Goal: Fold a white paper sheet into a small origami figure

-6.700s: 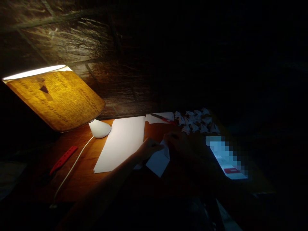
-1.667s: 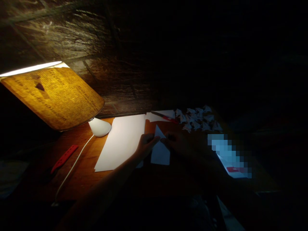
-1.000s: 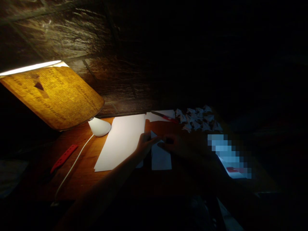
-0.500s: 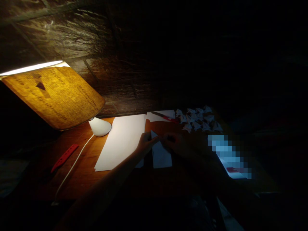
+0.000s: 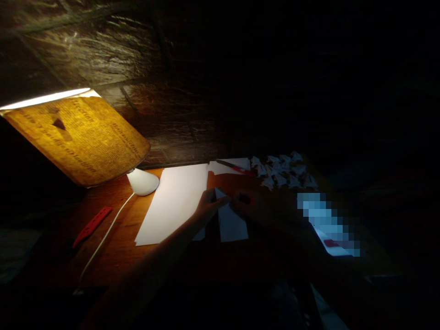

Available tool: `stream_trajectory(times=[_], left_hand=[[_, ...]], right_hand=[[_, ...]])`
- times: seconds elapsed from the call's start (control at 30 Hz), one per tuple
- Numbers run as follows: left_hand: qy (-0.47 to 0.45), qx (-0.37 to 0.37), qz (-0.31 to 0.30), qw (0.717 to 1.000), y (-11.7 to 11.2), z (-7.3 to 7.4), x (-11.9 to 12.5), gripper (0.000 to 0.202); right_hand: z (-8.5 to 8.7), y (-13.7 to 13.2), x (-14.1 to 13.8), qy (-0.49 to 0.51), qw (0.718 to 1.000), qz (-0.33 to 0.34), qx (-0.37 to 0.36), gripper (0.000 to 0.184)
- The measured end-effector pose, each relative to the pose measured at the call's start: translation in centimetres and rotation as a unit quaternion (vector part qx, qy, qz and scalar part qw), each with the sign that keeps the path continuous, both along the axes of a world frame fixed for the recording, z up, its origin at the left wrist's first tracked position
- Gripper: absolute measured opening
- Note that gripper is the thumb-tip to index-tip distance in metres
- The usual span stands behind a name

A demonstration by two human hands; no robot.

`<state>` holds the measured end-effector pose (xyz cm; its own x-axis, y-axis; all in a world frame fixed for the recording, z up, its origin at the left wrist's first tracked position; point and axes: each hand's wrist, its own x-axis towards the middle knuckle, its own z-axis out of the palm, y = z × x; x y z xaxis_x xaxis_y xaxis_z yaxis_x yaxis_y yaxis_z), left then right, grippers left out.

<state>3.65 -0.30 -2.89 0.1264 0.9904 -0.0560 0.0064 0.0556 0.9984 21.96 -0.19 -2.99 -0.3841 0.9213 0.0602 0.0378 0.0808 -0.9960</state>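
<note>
A small folded white paper (image 5: 232,224) lies on the wooden table (image 5: 120,243) in dim lamp light. My left hand (image 5: 208,206) pinches its upper left corner, fingers closed on the paper. My right hand (image 5: 250,206), mostly in shadow, presses on the paper's top edge from the right with closed fingers. A large white sheet (image 5: 175,201) lies just left of my left hand.
A lit lamp with a printed yellow shade (image 5: 79,137), white base (image 5: 142,182) and cord (image 5: 103,238) stands at left. A red ruler-like strip (image 5: 91,225) lies nearby. A red-handled tool (image 5: 233,168) and a heap of folded paper pieces (image 5: 283,172) sit behind. A glowing phone (image 5: 328,224) is at right.
The raised pointed flap of the small paper has been folded down flat. Both hands stay at its top edge, barely shifted.
</note>
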Motion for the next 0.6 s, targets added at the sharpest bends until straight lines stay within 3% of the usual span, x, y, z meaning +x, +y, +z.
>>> stream_trajectory(times=[0.6], left_hand=[[-0.030, -0.003, 0.004, 1.000, 0.08, -0.14, 0.00, 0.031]], right_hand=[[-0.04, -0.15, -0.04, -0.008, 1.000, 0.009, -0.006, 0.029]])
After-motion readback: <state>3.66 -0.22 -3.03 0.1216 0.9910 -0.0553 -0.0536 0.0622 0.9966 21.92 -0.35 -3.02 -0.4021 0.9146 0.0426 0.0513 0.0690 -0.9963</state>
